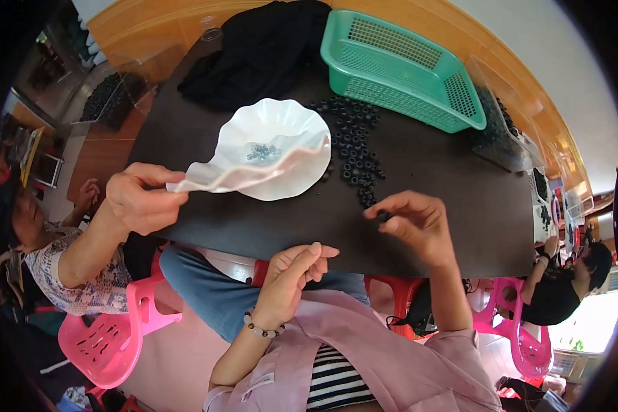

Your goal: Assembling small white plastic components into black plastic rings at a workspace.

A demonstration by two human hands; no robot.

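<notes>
Your right hand (424, 232): raised over the near part of the dark table (453, 206), thumb and forefinger closed on one small black piece (383, 215).
Your left hand (288, 278): near the table's front edge, fingers loosely curled, thumb lying toward the forefinger; I cannot tell whether they pinch anything.
Loose black pieces (351, 162): a scattered trail on the tabletop, running from the green basket (391, 100) down toward your right fingertips.
White wavy-rimmed dish (244, 130): just left of the trail, holding small clear bits (262, 152); a co-worker's hand (144, 199) grips its left end.
Black cloth (254, 55): behind the dish.
</notes>
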